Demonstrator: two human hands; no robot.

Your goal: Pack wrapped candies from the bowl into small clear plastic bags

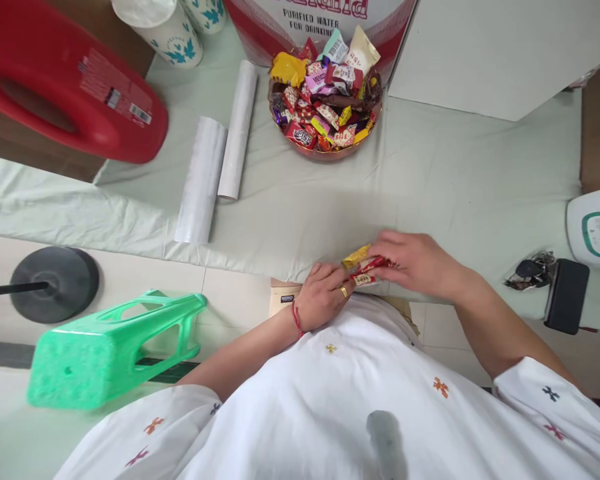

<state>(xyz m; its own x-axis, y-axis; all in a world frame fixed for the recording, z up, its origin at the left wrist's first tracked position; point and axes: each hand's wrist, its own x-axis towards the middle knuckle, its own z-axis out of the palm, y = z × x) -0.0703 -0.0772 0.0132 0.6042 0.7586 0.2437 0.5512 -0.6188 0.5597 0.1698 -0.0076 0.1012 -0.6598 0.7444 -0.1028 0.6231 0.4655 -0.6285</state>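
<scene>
Small wrapped sweets (363, 268) sit bunched between the two hands at the counter's near edge, right against the person's white shirt (325, 400). Yellow, red and pale wrappers; exact count unclear from here. Right hand (415, 267): thumb and fingers nearly closed, pinching the red wrappers from the right side. Left hand (326, 292): palm down, fingers together and slightly bent, tips at the left end of the wrappers; can't tell if they grip or just press. Ring on one finger, red string on the wrist.

Farther back on the counter (455, 173), a bowl (325, 155) heaped with more sweets stands before a red-and-white water box (260, 27). Left of it, two white rolls (201, 180), paper cups (173, 37), red jug (93, 73). Far right: keys (530, 270), phone (567, 297), white bottle (596, 227). Green stool (75, 367) lower left.
</scene>
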